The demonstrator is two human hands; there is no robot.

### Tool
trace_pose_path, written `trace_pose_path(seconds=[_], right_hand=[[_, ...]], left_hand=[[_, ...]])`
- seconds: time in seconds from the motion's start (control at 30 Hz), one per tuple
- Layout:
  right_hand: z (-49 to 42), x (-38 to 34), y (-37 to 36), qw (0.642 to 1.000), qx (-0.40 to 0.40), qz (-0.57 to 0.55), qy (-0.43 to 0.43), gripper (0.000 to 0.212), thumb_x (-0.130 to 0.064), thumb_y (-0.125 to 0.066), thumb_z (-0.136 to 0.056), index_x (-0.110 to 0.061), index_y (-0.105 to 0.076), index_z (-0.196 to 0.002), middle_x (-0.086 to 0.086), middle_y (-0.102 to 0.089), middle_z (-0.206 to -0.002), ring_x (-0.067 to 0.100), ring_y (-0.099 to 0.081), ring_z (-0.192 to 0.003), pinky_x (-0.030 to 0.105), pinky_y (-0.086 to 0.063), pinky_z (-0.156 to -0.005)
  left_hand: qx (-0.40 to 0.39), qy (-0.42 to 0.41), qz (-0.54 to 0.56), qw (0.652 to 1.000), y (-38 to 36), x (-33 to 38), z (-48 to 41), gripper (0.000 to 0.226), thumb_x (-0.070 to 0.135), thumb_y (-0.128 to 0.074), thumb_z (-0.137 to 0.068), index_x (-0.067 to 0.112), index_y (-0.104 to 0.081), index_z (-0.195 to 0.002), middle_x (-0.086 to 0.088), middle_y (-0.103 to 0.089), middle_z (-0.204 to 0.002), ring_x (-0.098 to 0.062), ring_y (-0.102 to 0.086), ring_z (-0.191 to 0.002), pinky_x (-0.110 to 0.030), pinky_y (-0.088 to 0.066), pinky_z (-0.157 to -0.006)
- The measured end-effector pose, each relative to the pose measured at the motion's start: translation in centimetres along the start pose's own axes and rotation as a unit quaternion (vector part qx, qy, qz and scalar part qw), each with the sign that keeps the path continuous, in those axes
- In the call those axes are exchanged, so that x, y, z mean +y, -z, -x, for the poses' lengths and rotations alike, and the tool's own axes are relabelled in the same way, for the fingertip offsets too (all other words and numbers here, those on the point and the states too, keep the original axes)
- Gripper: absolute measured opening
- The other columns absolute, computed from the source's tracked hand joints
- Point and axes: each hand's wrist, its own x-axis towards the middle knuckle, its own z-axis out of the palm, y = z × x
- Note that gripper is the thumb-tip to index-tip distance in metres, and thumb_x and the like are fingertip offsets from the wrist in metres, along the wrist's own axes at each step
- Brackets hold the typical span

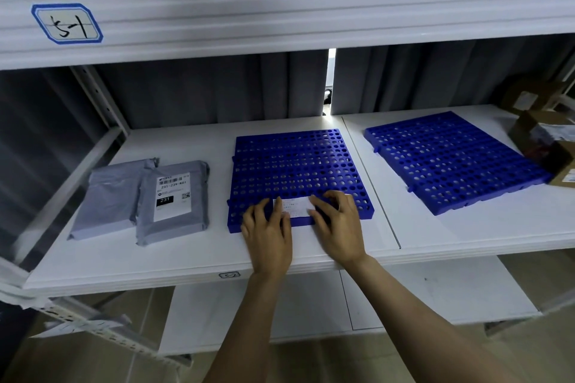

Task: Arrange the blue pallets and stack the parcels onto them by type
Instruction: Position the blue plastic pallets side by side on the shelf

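Slip (295,206) pressed on blue pallet (295,162)
Below frame centre, the left hand (267,230) and right hand (340,224) rest on it, fingers straight.

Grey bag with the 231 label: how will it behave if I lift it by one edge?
The labelled grey bag looks like wrinkled soft plastic film, so it will probably sag when lifted. Its smooth skin may slide easily on the white shelf. It lies flat and low, so rolling or tipping seems unlikely.
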Motion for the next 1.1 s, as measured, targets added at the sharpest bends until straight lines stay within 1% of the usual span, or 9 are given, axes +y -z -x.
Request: trace_pose_path(seconds=[0.17,0.33,0.4,0.5,0.6,0.73,0.9,1.0,1.1], right_hand=[[-0.1,1.0,2.4,0.999,0.042,-0.016,-0.024,0.038,-0.033,-0.054,-0.093,-0.014,-0.065,-0.123,0.006,-0.057,-0.124,0.02,-0.05,-0.116,0.032,-0.044,-0.095],[-1.5,5.7,7.2,0.984,0.107,0.044,-0.137,0.037,-0.02,-0.059,-0.094,-0.006,-0.059,-0.128,0.012,-0.054,-0.132,0.028,-0.047,-0.125,0.042,-0.041,-0.105],[-1.9,8.3,9.2,0.975,0.094,0.079,-0.186,0.042,-0.02,-0.057,-0.094,-0.001,-0.055,-0.132,0.015,-0.049,-0.141,0.032,-0.041,-0.132,0.043,-0.034,-0.11],[-2.2,11.6,11.5,0.96,0.008,0.13,-0.247,0.048,-0.025,-0.05,-0.098,-0.001,-0.045,-0.139,0.017,-0.035,-0.152,0.032,-0.026,-0.143,0.041,-0.019,-0.119],[-2.1,13.5,13.0,0.953,-0.054,0.192,-0.227,0.048,-0.032,-0.043,-0.1,-0.007,-0.044,-0.141,0.014,-0.035,-0.153,0.029,-0.025,-0.145,0.039,-0.014,-0.12],[-2.3,13.6,13.7,0.955,-0.064,0.226,-0.179,0.044,-0.034,-0.04,-0.1,-0.011,-0.052,-0.136,0.01,-0.047,-0.146,0.025,-0.041,-0.135,0.033,-0.026,-0.114],[-2.4,12.0,13.2,0.97,-0.068,0.219,-0.076,0.021,-0.018,-0.07,-0.084,-0.008,-0.074,-0.103,0.011,-0.071,-0.112,0.027,-0.067,-0.101,0.033,-0.052,-0.09],[-3.1,12.5,14.0,0.983,-0.095,0.138,-0.078,0.032,-0.018,-0.052,-0.094,-0.013,-0.066,-0.123,0.003,-0.066,-0.125,0.022,-0.059,-0.113,0.031,-0.044,-0.097],[-4.1,14.2,15.3,0.988,-0.082,0.086,-0.096,0.036,-0.015,-0.049,-0.095,-0.013,-0.061,-0.129,0.002,-0.063,-0.129,0.019,-0.054,-0.12,0.029,-0.04,-0.1]], left_hand=[[0.008,-0.024,0.014,1.0,0.2,2.5,-0.4,0.043,0.036,-0.041,-0.092,0.016,-0.064,-0.122,-0.012,-0.057,-0.13,-0.03,-0.039,-0.12,-0.051,-0.044,-0.093],[-0.022,-0.087,0.062,0.994,-0.8,8.7,-0.6,0.044,0.038,-0.038,-0.093,0.017,-0.063,-0.122,-0.009,-0.054,-0.136,-0.026,-0.035,-0.127,-0.049,-0.041,-0.1],[-0.03,-0.116,0.081,0.989,-1.4,11.7,-0.4,0.042,0.037,-0.039,-0.092,0.017,-0.064,-0.119,-0.007,-0.053,-0.137,-0.025,-0.035,-0.129,-0.046,-0.038,-0.103],[-0.044,-0.153,0.106,0.982,-2.5,15.6,-0.2,0.042,0.036,-0.039,-0.093,0.018,-0.066,-0.119,-0.007,-0.053,-0.137,-0.024,-0.034,-0.131,-0.045,-0.036,-0.106],[-0.069,-0.156,0.122,0.978,-3.5,18.5,0.0,0.042,0.035,-0.037,-0.095,0.018,-0.066,-0.121,-0.007,-0.054,-0.138,-0.025,-0.035,-0.133,-0.044,-0.034,-0.108],[-0.11,-0.132,0.131,0.976,-4.8,20.7,0.4,0.034,0.025,-0.052,-0.093,0.015,-0.065,-0.123,-0.009,-0.054,-0.139,-0.03,-0.043,-0.134,-0.047,-0.034,-0.108],[-0.146,-0.093,0.13,0.976,-6.2,22.0,0.9,0.032,0.013,-0.06,-0.093,0.011,-0.063,-0.124,-0.011,-0.055,-0.138,-0.031,-0.043,-0.134,-0.047,-0.039,-0.107],[-0.176,-0.07,0.154,0.97,-6.5,22.3,0.9,0.034,0.012,-0.053,-0.097,0.01,-0.059,-0.13,-0.011,-0.05,-0.142,-0.028,-0.039,-0.137,-0.042,-0.038,-0.11],[-0.211,-0.09,0.146,0.962,-7.1,22.9,1.1,0.039,0.019,-0.049,-0.098,0.012,-0.053,-0.137,-0.012,-0.044,-0.147,-0.03,-0.033,-0.141,-0.043,-0.035,-0.113]])
